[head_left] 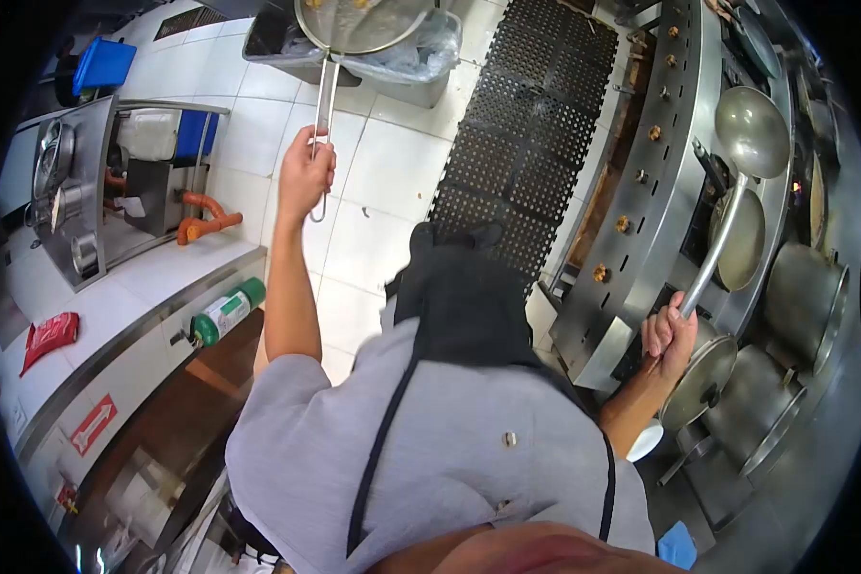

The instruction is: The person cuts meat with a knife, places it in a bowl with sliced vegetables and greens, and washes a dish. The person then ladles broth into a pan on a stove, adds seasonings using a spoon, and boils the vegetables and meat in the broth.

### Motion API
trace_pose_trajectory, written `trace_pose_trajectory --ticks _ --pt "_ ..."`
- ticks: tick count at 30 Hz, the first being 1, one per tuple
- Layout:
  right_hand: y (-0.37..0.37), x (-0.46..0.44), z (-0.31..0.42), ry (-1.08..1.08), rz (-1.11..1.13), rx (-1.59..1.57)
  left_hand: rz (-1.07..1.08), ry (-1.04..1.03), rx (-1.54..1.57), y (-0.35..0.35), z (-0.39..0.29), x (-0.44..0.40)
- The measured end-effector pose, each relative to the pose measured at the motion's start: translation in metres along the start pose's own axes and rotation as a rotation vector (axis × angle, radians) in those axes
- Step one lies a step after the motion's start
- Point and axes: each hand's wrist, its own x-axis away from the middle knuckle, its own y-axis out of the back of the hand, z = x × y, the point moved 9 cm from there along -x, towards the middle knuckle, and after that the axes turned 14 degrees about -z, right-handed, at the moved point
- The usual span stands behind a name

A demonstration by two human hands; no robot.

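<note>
In the head view, my left hand is closed around the long wire handle of a round mesh strainer, held out at the top edge. Some yellowish bits lie in the strainer's mesh, and part of it is cut off by the frame. Below it is a grey bin lined with a clear plastic bag. My right hand grips the end of a long metal ladle. The ladle's big round bowl is over the stove, above a pan. A lidded pot stands beside my right hand.
Large metal pots stand at the right. A black perforated mat lies on the tiled floor. Along the left run a white counter with a red packet, a green cylinder and orange pipes.
</note>
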Motion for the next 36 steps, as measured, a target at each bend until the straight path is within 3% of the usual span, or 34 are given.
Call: trace_pose_trajectory --ticks 2,3,5,7,8,9,14,15,16,17,18,19,20,21,23,24,28,36 --pt "-0.010 0.004 -0.012 -0.017 -0.061 0.058 -0.290 -0.464 -0.651 -0.011 0.027 -0.033" --pt "-0.009 0.001 -0.025 -0.044 -0.122 0.112 -0.443 -0.558 -0.798 -0.030 0.061 -0.043" --pt "-0.008 -0.002 -0.054 -0.070 -0.101 0.202 -0.329 -0.404 -0.975 -0.080 0.163 -0.083" --pt "-0.005 -0.006 -0.095 -0.108 -0.162 0.228 -0.042 -0.236 -1.171 -0.123 0.309 -0.106" --pt "-0.002 -0.002 -0.114 -0.149 -0.207 0.300 0.017 -0.180 -1.169 -0.131 0.333 -0.108" --pt "0.002 0.002 -0.127 -0.190 -0.249 0.372 -0.080 -0.177 -1.115 -0.140 0.336 -0.122" --pt "0.001 0.027 -0.157 -0.392 -0.278 0.338 -0.165 -0.252 -0.834 -0.104 0.249 -0.099" --pt "0.009 0.033 -0.156 -0.373 -0.295 0.334 -0.200 -0.117 -0.594 -0.088 0.246 -0.083" --pt "0.005 0.040 -0.152 -0.362 -0.239 0.240 -0.218 -0.108 -0.507 -0.078 0.227 -0.064" --pt "0.002 0.048 -0.143 -0.325 -0.205 0.138 -0.291 -0.329 -0.435 -0.069 0.214 -0.049" --pt "-0.002 0.055 -0.131 -0.284 -0.186 0.084 -0.237 -0.038 -0.182 -0.064 0.205 -0.032" --pt "-0.006 0.063 -0.121 -0.248 -0.167 0.032 -0.237 -0.369 -0.236 -0.060 0.172 -0.008" --pt "-0.003 0.070 -0.114 -0.254 -0.189 0.063 -0.175 -0.403 -0.361 -0.062 0.131 0.017" --pt "0.003 0.073 -0.105 -0.255 -0.191 0.104 -0.104 -0.292 -0.172 -0.064 0.135 0.020" --pt "0.007 0.084 -0.087 -0.134 -0.158 0.027 0.053 -0.134 0.070 -0.092 0.111 0.021" --pt "0.008 0.087 -0.081 -0.121 -0.169 -0.047 0.061 -0.163 0.087 -0.113 0.076 0.011" --pt "0.016 0.064 -0.080 -0.068 -0.166 -0.315 0.619 -0.030 0.213 -0.250 -0.057 -0.025" --pt "0.049 -0.033 0.011 0.160 -0.352 -0.406 0.855 -0.119 0.299 -0.489 -0.256 -0.086"
